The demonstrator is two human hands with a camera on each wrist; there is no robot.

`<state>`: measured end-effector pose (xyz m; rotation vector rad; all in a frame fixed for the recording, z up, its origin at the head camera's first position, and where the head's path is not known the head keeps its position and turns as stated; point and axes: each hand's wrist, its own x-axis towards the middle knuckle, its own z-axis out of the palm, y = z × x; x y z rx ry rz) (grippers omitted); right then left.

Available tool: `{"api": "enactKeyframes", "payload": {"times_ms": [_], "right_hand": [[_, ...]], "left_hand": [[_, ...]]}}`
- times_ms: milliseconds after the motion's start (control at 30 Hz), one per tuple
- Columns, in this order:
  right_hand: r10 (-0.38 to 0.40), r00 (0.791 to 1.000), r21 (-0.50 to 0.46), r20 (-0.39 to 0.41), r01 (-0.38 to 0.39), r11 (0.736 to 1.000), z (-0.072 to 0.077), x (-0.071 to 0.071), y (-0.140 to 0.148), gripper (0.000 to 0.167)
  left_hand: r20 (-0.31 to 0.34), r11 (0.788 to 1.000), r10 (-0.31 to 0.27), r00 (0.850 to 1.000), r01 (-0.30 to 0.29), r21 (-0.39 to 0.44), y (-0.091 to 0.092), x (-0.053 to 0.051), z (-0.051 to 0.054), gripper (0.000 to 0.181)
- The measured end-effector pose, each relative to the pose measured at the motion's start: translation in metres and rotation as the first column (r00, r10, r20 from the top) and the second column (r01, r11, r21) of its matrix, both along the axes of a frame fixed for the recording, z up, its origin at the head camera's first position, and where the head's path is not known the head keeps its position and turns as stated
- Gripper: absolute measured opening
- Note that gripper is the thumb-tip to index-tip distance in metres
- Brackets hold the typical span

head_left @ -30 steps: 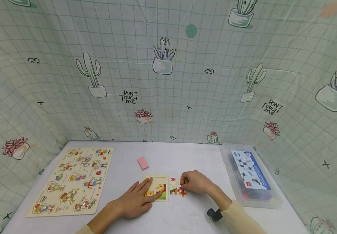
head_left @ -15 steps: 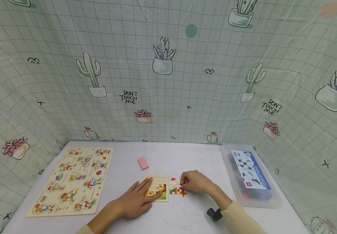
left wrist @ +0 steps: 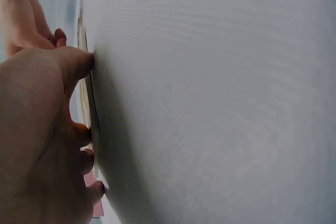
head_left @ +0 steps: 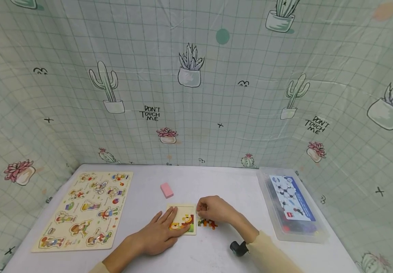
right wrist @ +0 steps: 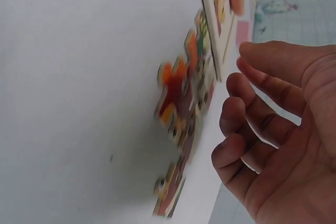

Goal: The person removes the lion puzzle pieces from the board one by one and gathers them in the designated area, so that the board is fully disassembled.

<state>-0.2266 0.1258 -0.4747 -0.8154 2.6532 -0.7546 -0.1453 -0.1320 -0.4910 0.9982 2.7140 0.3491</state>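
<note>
A small wooden puzzle tray (head_left: 195,223) lies at the table's front middle, with picture pieces in its lower part. My left hand (head_left: 157,236) rests on its left and lower side, fingers spread; the left wrist view shows those fingers (left wrist: 83,132) along its edge. My right hand (head_left: 217,209) hovers by the tray's right edge, above loose puzzle pieces (head_left: 211,223) that it partly covers. In the right wrist view its thumb and index tips are close together and the other fingers curl (right wrist: 233,106), beside the pieces (right wrist: 173,90). Whether a piece is between the tips is hidden.
A pink block (head_left: 167,190) lies behind the tray. To the left is a large wooden board with figures (head_left: 84,212); to the right, a clear plastic case with a blue-and-white label (head_left: 292,199). A black object (head_left: 239,248) is by the right forearm.
My right hand has moved left from the right side of the loose pieces to the tray's right edge, and the black object by the forearm has shifted left too. My left hand stays where it was.
</note>
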Motion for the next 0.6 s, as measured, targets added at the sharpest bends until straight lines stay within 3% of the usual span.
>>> {"api": "enactKeyframes", "payload": {"times_ms": [300,600], "right_hand": [[0.089,0.994,0.109,-0.064,-0.082,0.991,0.002,0.008,-0.026,0.023],[0.130,0.986,0.122,-0.106,-0.117,0.986,-0.003,0.012,-0.028,0.022]], "left_hand": [[-0.004,1.000,-0.010,1.000,0.010,-0.008,0.000,0.000,0.002,0.046],[-0.018,1.000,-0.011,1.000,0.011,-0.020,0.000,-0.001,0.000,0.047]]}}
